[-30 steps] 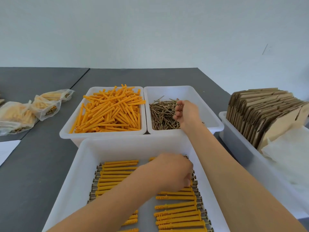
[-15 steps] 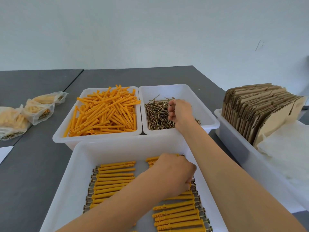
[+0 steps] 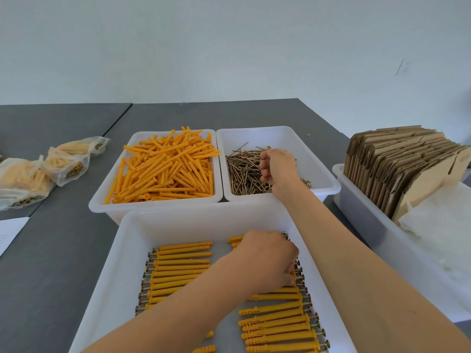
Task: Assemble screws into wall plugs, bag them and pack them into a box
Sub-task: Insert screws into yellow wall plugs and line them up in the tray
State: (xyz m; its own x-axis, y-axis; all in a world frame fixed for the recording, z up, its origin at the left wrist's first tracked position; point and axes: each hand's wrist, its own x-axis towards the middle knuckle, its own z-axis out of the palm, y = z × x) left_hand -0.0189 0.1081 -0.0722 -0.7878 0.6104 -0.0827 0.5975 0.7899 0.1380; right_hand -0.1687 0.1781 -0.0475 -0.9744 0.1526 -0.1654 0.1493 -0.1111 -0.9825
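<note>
Two white bins sit just beyond your near tray (image 3: 119, 263): your right hand (image 3: 276, 166) curls over the screws (image 3: 244, 174) in one, wall plugs (image 3: 168, 166) fill the other, while your left hand (image 3: 267, 261) rests curled on the tray's assembled plugs (image 3: 275, 324), grip hidden.

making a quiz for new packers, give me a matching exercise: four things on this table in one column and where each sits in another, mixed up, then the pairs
Things:
1. loose orange wall plugs
2. loose screws
3. flattened cardboard boxes
4. filled bags

Places:
A. on the bare grey table at far left
B. standing on edge in the bin at far right
C. back left bin
D. back right bin, under the right hand

Pairs: 1-C, 2-D, 3-B, 4-A
</note>
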